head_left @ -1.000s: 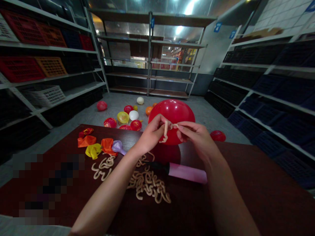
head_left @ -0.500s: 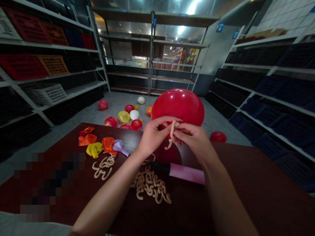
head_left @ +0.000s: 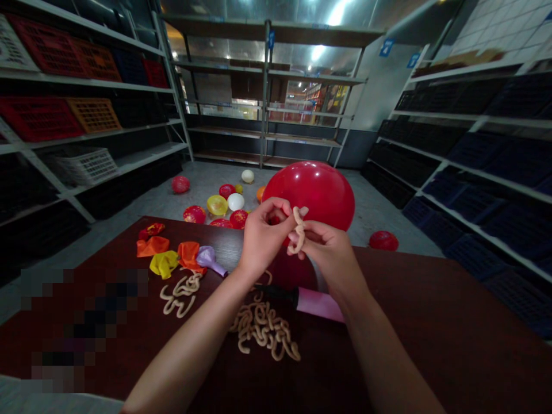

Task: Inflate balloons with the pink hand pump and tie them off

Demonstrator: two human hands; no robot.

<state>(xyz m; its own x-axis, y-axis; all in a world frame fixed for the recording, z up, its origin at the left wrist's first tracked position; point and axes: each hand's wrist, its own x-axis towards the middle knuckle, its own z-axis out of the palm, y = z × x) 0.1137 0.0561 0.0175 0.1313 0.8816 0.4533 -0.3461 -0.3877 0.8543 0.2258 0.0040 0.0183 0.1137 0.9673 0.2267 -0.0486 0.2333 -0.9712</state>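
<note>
A short beige cord (head_left: 299,231), bent and twisted, is between my two hands in front of a big inflated red balloon (head_left: 313,187). My left hand (head_left: 265,230) is closed, thumb and forefinger pinching near the cord's upper part. My right hand (head_left: 325,244) is closed on its lower part, with the end curling out by the fingers. The balloon's neck is hidden behind my hands, so I cannot tell whether the cord is around it. Beneath my hands lies a pink balloon pump (head_left: 319,303) with a black nozzle end. Nearer me is a pile of beige cords (head_left: 261,328).
On the dark brown table (head_left: 414,322), at the left, lie uninflated orange (head_left: 153,246), yellow (head_left: 164,264) and lilac balloons (head_left: 207,257), beside a smaller cord group (head_left: 179,293). Several inflated balloons (head_left: 217,205) rest on the floor. Shelves with crates (head_left: 43,118) stand around.
My right hand has moved left and slightly down and now grips the cord's lower end, which hung free before. The red balloon has shifted slightly left and down.
</note>
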